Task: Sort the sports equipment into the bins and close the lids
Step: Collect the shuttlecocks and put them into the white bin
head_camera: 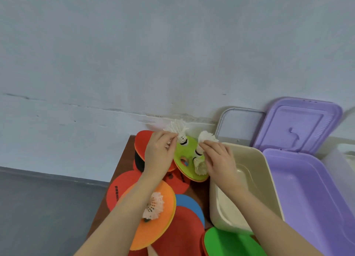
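We see both hands reaching to the centre of the frame, over a pile of coloured paddles on a brown table [123, 160]. The left hand [159, 152] has its fingertips curled together, pinching a white shuttlecock [178, 130] near its cork end, feathers fanning up toward the wall. This shuttlecock stands at the upper edge of a lime-green paddle [187, 155], which lies on top of the heap just left of the cream bin. The right hand [219, 159] comes in from the lower right with its fingers bent and closed on a second white shuttlecock [205, 138], whose feathers show above the knuckles and whose dark-banded cork end points down onto the green paddle. A third shuttlecock [200, 166] lies on the same paddle, just below that cork and touching the right hand's side. Lower in the frame, a pinkish shuttlecock [154, 207] rests on an orange paddle [153, 227], partly hidden by the left forearm. Around it lie red paddles [142, 142], a blue paddle [190, 203] and, at the bottom edge, a bright green paddle [230, 244]. The cream bin [255, 159] sits open to the right of the paddles, under the right forearm. Just beside it on the right is an open purple bin [307, 188], its purple lid [299, 125] leaning upright against the wall. A clear lid with a grey rim [238, 125] leans against the wall behind the cream bin. At the far right edge we can make out part of a translucent bin [343, 159].
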Available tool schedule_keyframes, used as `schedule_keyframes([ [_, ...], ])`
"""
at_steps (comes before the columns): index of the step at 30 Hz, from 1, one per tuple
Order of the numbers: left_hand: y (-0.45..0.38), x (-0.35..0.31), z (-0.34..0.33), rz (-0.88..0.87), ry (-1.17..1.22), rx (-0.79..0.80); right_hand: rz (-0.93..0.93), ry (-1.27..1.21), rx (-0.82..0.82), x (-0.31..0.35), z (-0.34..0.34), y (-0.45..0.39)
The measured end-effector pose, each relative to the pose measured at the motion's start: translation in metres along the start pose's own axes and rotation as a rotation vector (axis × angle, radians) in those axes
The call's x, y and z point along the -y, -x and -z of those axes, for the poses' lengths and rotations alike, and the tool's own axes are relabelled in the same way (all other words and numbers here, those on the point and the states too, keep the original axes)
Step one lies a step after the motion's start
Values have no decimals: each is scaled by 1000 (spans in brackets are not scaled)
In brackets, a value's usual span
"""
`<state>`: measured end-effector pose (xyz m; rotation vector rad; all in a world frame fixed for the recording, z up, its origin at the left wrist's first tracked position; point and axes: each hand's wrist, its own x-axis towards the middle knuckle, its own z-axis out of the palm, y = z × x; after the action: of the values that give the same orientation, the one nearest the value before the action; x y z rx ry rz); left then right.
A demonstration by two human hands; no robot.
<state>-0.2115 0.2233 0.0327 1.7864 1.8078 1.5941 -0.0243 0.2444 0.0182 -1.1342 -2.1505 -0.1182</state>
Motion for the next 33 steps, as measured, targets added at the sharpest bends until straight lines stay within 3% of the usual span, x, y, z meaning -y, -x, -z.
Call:
schedule_keyframes([
  [11, 44, -124, -57, -164, 110, 46, -151, -122, -167, -58, 123, 61],
  [18, 79, -227, -150, -186, 157, 88, -116, -70, -229, -155, 215, 121],
  [28, 143, -349, -290, -257, 224, 155, -253, 15, -247, -293, 317, 201],
  [33, 158, -364, -341, -276, 133, 323, -380, 87, -236, -334, 345, 218],
])
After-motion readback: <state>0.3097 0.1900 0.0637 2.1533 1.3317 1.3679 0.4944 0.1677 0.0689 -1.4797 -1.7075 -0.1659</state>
